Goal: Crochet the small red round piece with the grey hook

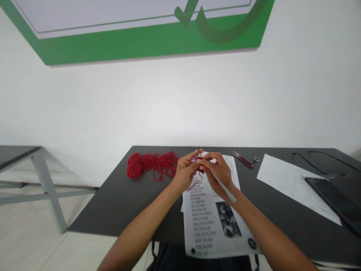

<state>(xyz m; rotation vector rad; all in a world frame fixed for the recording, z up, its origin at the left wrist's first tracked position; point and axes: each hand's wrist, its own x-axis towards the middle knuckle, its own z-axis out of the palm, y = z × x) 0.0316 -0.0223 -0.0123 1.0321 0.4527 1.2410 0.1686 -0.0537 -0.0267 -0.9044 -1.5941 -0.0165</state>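
Observation:
Both my hands meet above a printed pattern sheet (pixel 203 226), fingertips close together. My left hand (pixel 184 172) is closed in a pinch on a small piece of red yarn work (pixel 199 158), mostly hidden by the fingers. A bit of purple shows beside it. In my right hand (pixel 220 169) is a crochet hook, its flat grey handle (pixel 227 191) slanting back toward the wrist. The hook's tip is hidden at the fingers. A red yarn strand (pixel 196 183) hangs below the hands. To the left lies a red yarn ball (pixel 134 166) with loose, tangled yarn (pixel 162 163).
Small scissors (pixel 243 159) and a metal ring (pixel 256 159) lie at the back right of the dark table (pixel 146 210). Farther right are another paper sheet (pixel 290 188), a phone (pixel 332 197) and a thin black cable or strap (pixel 308 163). A white wall stands behind.

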